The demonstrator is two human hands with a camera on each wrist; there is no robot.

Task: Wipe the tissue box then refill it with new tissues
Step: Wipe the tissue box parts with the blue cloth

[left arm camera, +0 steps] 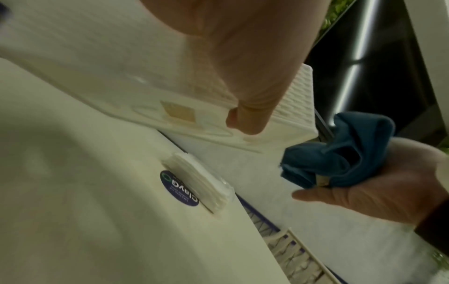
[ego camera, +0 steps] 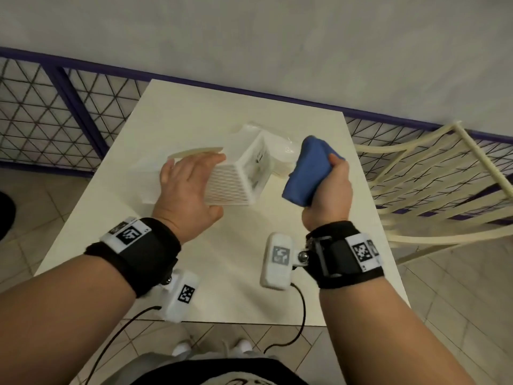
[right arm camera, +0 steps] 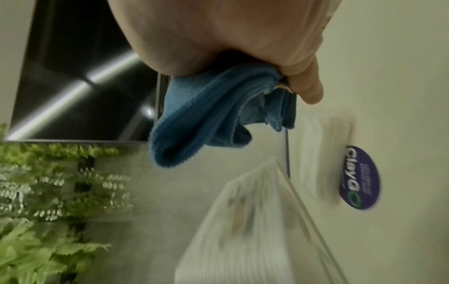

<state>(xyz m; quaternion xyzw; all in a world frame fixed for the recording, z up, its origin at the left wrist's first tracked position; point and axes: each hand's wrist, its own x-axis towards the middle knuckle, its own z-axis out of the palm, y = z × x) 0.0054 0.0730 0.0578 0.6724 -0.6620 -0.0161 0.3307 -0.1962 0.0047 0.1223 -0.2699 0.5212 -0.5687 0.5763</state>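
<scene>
A white ribbed tissue box (ego camera: 236, 182) is tilted above the white table (ego camera: 230, 287), its open end turned toward the right. My left hand (ego camera: 213, 187) grips it from the left, thumb under the near edge, fingers over the far side. The left wrist view shows the box (left arm camera: 121, 67) with my thumb (left arm camera: 245, 119) against its corner. My right hand (ego camera: 330, 184) clutches a bunched blue cloth (ego camera: 305, 170) just to the right of the box, a small gap between them. A wrapped tissue pack (ego camera: 280, 157) with a round blue label (left arm camera: 179, 189) lies on the table behind the box.
A flat beige lid (ego camera: 194, 152) lies beyond my left fingers. A pale white object (ego camera: 144, 182) sits left of my hand. A cream slatted chair (ego camera: 430, 190) stands at the table's right. A mesh fence with purple bars (ego camera: 41, 112) runs behind.
</scene>
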